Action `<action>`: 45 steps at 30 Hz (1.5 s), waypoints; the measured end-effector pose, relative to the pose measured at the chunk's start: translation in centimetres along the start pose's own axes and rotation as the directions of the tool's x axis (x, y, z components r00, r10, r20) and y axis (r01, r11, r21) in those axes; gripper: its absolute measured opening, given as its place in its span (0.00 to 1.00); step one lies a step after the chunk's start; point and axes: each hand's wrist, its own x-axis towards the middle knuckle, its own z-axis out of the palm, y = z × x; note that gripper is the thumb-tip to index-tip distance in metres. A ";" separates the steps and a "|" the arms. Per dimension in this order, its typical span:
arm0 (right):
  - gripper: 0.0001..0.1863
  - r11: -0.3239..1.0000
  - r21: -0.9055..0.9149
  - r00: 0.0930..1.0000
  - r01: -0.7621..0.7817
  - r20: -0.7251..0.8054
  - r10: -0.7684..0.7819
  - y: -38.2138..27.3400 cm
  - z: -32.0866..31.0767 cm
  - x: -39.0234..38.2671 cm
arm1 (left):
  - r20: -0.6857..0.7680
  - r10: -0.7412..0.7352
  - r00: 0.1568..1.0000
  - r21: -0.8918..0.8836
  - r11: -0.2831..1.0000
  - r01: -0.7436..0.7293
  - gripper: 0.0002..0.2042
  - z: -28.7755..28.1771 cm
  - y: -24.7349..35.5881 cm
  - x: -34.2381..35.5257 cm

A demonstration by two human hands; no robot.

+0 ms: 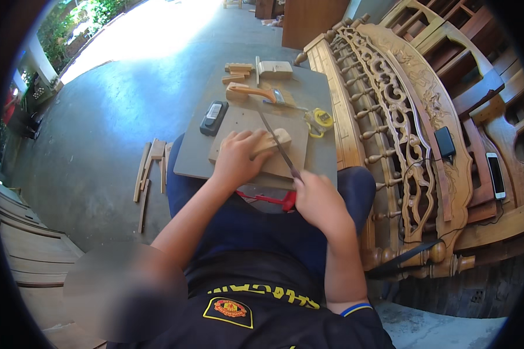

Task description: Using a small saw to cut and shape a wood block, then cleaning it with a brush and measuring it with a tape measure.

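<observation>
My left hand (243,152) presses a small pale wooden block (281,139) down on a flat board (297,157), its fingers wrapped over the block's left part. A long, narrow, dark metal file (278,138) is gripped in my right hand (320,200), near the board's front edge. The file slants up and to the left across the block. My right fingers hide its handle. A dark box-shaped thing with a white label (213,118) lies left of the board. Beyond it is a wooden-handled brush (262,93).
The low grey tabletop (192,160) also bears a yellow tape measure (321,120) and several wood pieces (275,70). Carved wooden furniture panels (390,110) stand close on the right, with a phone (495,174) on them. Wood strips (142,180) lie on the floor at left.
</observation>
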 end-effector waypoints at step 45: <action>0.11 0.997 0.074 1.000 0.005 -0.017 -0.003 0.2 -1.9 -5.4 | -0.010 -0.022 1.000 0.018 1.000 0.023 0.25 0.3 -0.1 -0.6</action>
